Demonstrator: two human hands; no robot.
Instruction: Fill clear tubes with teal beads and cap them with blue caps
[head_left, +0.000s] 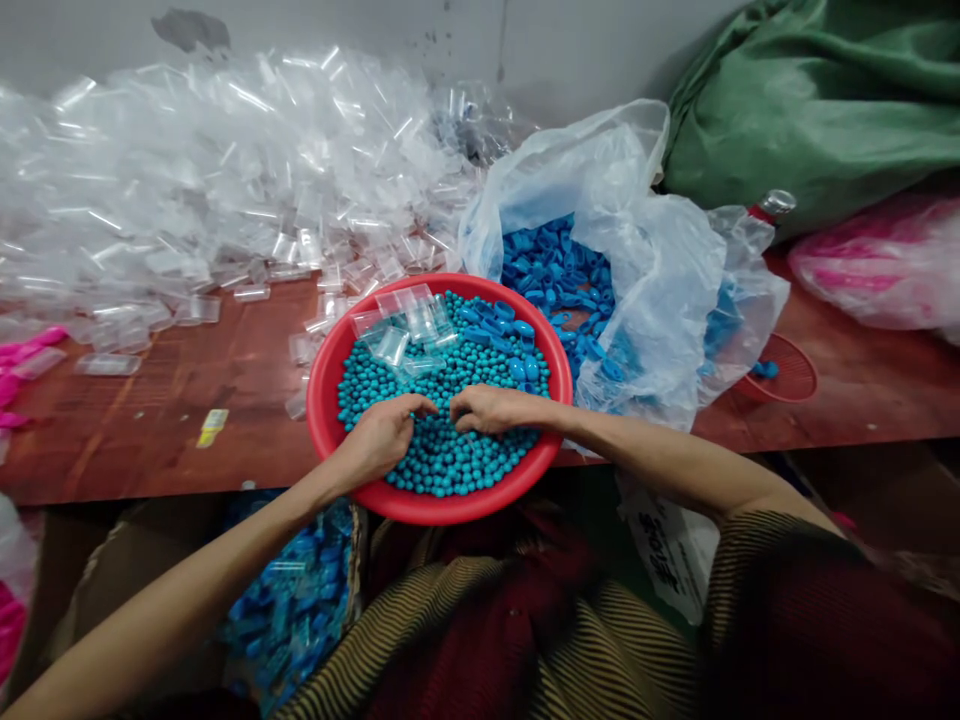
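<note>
A red basin [324,385] sits at the table's front edge, filled with small teal beads [442,465]. Several clear plastic sleeves [409,325] and some blue plastic pieces [502,325] lie on the beads at the back. My left hand [382,435] rests in the beads at the basin's left, fingers curled in a pinch. Just to its right, my right hand [491,407] lies on the beads with its fingers bent and pressed together. What either hand holds is hidden.
A big heap of clear sleeves [210,170] covers the back left of the brown table [150,420]. A clear bag of blue pieces [585,270] stands right of the basin. A small red dish [787,370], a green sack [810,90] and a box of filled packets [300,600] are nearby.
</note>
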